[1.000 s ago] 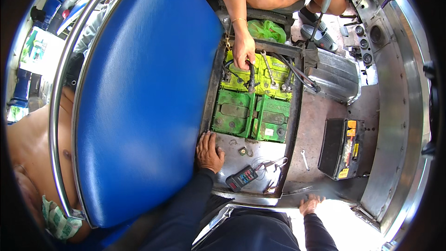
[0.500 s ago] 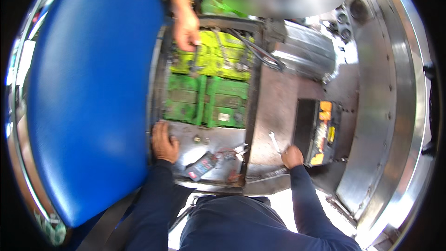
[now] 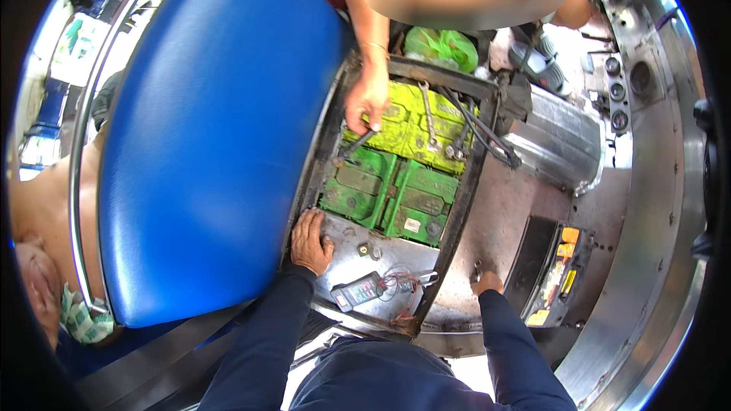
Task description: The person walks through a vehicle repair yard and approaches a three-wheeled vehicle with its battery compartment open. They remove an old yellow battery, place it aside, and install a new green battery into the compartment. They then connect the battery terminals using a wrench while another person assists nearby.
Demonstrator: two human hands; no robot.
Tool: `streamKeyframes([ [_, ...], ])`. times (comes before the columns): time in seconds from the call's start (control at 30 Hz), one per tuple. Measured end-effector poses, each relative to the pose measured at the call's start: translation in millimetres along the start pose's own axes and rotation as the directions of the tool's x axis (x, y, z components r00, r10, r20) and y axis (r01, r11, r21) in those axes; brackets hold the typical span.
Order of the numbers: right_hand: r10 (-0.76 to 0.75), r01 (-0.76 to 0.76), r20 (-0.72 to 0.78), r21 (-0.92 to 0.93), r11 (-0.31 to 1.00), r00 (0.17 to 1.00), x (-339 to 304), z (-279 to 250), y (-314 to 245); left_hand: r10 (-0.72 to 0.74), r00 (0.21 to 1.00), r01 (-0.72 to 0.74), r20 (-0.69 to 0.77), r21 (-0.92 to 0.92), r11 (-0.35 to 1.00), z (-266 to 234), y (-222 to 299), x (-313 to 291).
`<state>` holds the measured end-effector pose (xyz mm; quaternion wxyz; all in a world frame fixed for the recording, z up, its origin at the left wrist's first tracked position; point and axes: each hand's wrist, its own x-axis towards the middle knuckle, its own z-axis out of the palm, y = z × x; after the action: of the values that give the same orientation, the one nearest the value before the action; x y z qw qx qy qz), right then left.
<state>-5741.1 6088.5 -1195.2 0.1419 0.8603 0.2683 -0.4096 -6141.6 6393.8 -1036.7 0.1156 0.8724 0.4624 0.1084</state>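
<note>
My left hand [image 3: 311, 242] lies open with its fingers on the left edge of the metal-framed bay. In my right hand [image 3: 487, 284], closed low on the right near a black-topped box with orange and yellow labels [image 3: 552, 274], is a wrench [image 3: 478, 266]; only its head end shows past my fingers. Inside the bay sit green batteries [image 3: 419, 202] and, beyond them, a yellow-green battery [image 3: 407, 118]. Another wrench [image 3: 428, 110] lies on the yellow-green one. A co-worker's hand [image 3: 368, 103] reaches in from the far side and grips a dark cable end [image 3: 354, 143].
A meter [image 3: 356, 291] with thin wires and small round metal pieces [image 3: 369, 251] lie on the bay's metal plate. Black cables [image 3: 487, 137] cross the right rim. A blue padded seat [image 3: 205, 152] borders the left. A green plastic bag [image 3: 443, 47] sits at the far side.
My view has turned, and the bay sits farther right and lower in it. The wrench in my right hand now shows shorter, tipped up. My left hand stays on the bay's edge.
</note>
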Motion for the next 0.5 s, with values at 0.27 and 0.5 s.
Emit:
streamKeyframes([
  [0.27, -0.007, 0.404, -0.477, 0.735, 0.545, 0.879, -46.7, -106.7, -14.0, -0.246, 0.946, 0.181, -0.21, -0.287, 0.941, -11.1, 30.8, 32.3],
  [0.5, -0.68, 0.915, -0.617, 0.327, 0.236, 0.396, -167.6, -264.1, -238.7, -0.122, 0.964, 0.009, -0.236, -0.428, 0.904, -12.7, 32.2, 151.9],
])
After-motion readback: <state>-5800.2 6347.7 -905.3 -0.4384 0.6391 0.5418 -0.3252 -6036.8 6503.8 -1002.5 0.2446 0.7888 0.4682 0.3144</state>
